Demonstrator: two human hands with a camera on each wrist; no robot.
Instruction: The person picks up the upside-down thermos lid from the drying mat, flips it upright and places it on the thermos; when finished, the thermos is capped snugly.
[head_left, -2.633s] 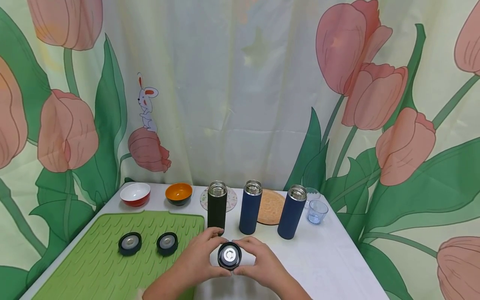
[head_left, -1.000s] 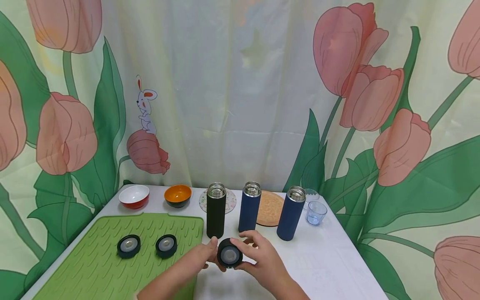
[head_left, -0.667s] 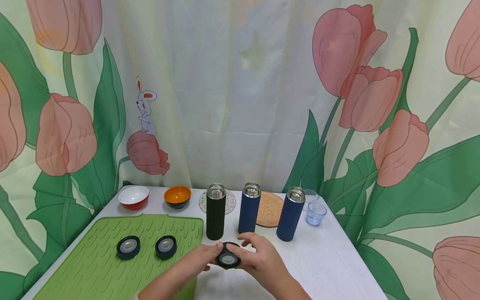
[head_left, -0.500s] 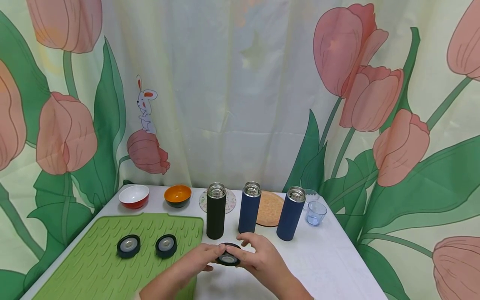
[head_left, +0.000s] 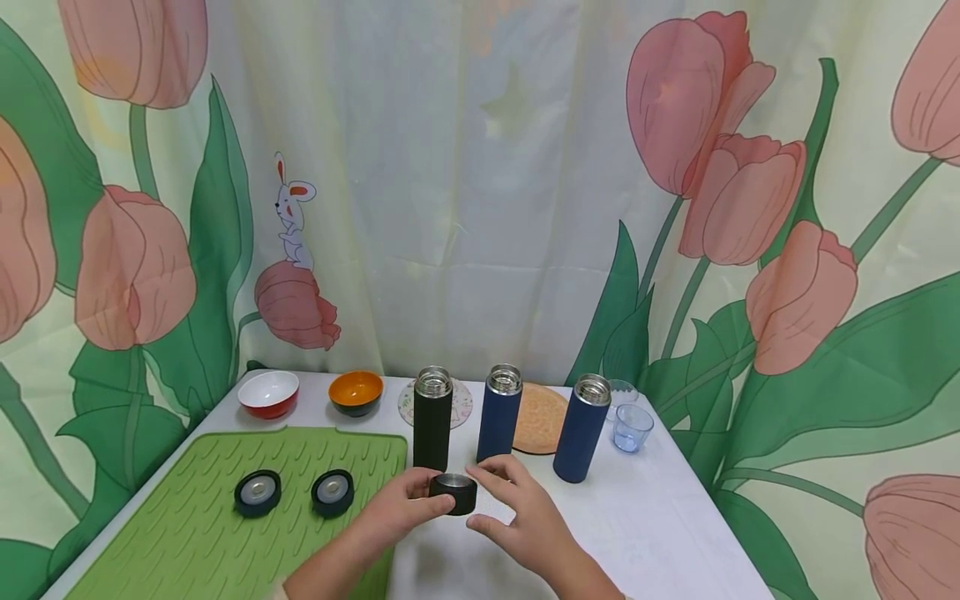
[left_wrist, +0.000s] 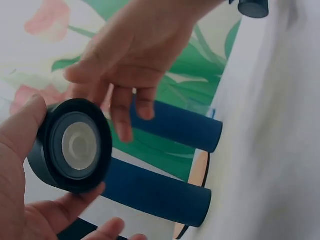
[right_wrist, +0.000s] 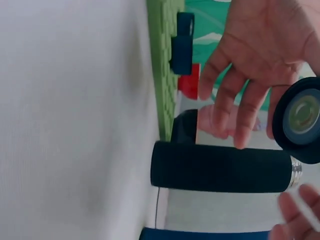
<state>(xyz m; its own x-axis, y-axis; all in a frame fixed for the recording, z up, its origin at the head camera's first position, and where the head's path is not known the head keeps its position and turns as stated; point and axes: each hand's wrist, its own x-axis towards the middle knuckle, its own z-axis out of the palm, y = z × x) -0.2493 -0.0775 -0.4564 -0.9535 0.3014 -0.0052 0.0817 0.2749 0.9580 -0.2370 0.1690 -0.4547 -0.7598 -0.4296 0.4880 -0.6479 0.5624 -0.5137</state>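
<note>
A black bottle lid (head_left: 454, 497) is held in the air by my left hand (head_left: 401, 507), thumb on its near side and fingers behind. From above it shows a greyish top and black side wall. In the left wrist view the lid's ringed underside, with a pale round centre (left_wrist: 80, 146), is visible. My right hand (head_left: 525, 521) is just to the right, thumb and fingers spread, apart from the lid. Beyond the hands stand an uncapped black bottle (head_left: 432, 429) and two uncapped blue bottles, one in the middle (head_left: 498, 421) and one at right (head_left: 582, 429).
Two more black lids, one left (head_left: 257, 492) and one right (head_left: 332, 492), lie on the green mat (head_left: 187, 542). Behind are a red-and-white bowl (head_left: 268, 394), an orange bowl (head_left: 356, 392), a patterned round mat (head_left: 463, 404), a brown round board (head_left: 542, 417) and a glass cup (head_left: 632, 428).
Both hands gripped the lid earlier, its ringed face toward the head camera. It has been tipped over so that face points down, and my right hand has let go and moved slightly right.
</note>
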